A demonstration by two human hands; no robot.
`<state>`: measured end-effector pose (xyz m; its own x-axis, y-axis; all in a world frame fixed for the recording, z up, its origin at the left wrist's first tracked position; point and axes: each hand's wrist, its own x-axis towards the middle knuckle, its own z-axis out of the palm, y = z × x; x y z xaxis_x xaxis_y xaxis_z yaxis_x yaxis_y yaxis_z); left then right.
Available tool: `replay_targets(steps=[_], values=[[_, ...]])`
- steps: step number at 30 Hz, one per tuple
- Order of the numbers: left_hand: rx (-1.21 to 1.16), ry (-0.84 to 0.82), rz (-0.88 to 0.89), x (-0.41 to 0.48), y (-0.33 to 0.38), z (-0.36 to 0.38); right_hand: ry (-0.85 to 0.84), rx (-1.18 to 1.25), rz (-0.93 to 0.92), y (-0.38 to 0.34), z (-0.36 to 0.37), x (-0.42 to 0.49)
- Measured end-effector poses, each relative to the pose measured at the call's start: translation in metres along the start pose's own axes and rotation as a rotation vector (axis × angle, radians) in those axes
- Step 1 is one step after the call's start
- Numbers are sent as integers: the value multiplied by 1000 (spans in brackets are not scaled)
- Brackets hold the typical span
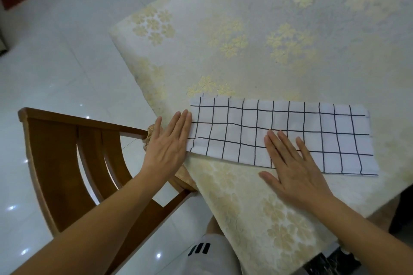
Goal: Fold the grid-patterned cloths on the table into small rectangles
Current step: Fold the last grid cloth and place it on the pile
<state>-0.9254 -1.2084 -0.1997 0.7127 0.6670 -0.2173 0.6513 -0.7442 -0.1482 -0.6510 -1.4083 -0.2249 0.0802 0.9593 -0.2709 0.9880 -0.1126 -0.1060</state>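
I am pressing my flat right hand [295,169] on the near edge of the grid cloth [283,134], folded into a long strip near the table [245,29] edge. My left hand [167,145], fingers straight, is touching its left end, holding nothing.

Soft even light, floor glare, wide-angle distortion

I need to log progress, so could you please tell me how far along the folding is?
Done: the cloth lies as a long folded strip on the table. In hand: the left hand rests flat at its left end, the right hand presses its near edge. Left: folding the strip crosswise into a small rectangle.
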Motion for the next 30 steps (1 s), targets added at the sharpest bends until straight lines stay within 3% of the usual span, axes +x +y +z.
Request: replay_targets(steps=[9,13,16,19,25,30], values=[[-114,23,-115,-4,-2,-8,-10,-16,-49,-9,-23,19],[-183,75,8,-9,15,-5,7,-40,-167,-25,-38,59],[-180,53,169,-9,18,6,15,-65,-277,-41,-42,86],[-150,27,217,0,5,16,-14,-102,-343,-50,-38,102],[-127,34,77,15,-23,22,-52,-98,-240,-36,-31,101],[-158,78,147,18,-15,12,-36,-53,-208,-42,-36,97]])
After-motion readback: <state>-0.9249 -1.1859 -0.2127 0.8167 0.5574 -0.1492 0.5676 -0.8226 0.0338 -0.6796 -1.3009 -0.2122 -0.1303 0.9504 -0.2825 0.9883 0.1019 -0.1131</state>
